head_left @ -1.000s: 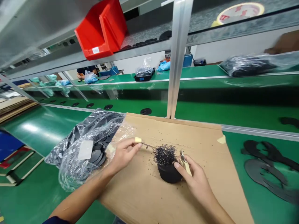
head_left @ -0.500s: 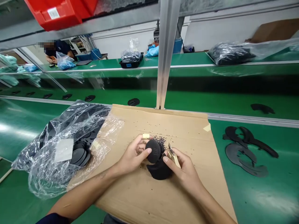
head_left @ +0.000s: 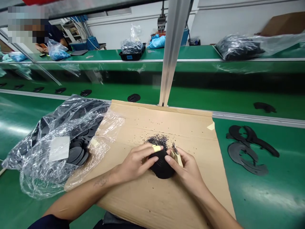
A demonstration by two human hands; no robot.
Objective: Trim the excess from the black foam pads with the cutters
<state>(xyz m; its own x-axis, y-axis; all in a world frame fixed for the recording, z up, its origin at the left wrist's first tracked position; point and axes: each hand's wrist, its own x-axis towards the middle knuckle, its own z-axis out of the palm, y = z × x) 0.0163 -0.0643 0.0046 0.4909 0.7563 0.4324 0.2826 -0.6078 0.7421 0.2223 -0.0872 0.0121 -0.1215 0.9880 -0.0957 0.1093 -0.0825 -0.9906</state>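
Observation:
Over the cardboard, my left hand (head_left: 140,160) is closed on the left edge of a round black plastic part (head_left: 163,168), its thumb on the top face. A yellow tape strip wraps one of its fingers. My right hand (head_left: 184,163) keeps a pair of nippers (head_left: 175,152) in its palm, jaws pointing up, while its thumb presses the right edge of the same part. The disc and the curved black piece now overlap as one round shape; whether they are joined I cannot tell. Just behind lies a pile of small black bits (head_left: 158,140).
A clear plastic bag (head_left: 54,127) of black discs (head_left: 77,154) lies left of the cardboard sheet (head_left: 133,197). Curved black pieces (head_left: 247,156) lie on the green bench at right. A metal post (head_left: 171,54) rises behind the cardboard. Another person (head_left: 51,35) sits across, far left.
My left hand has brought the small disc down and right onto the curved black piece in my right hand. The pile of bits now shows more fully. The view has shifted slightly.

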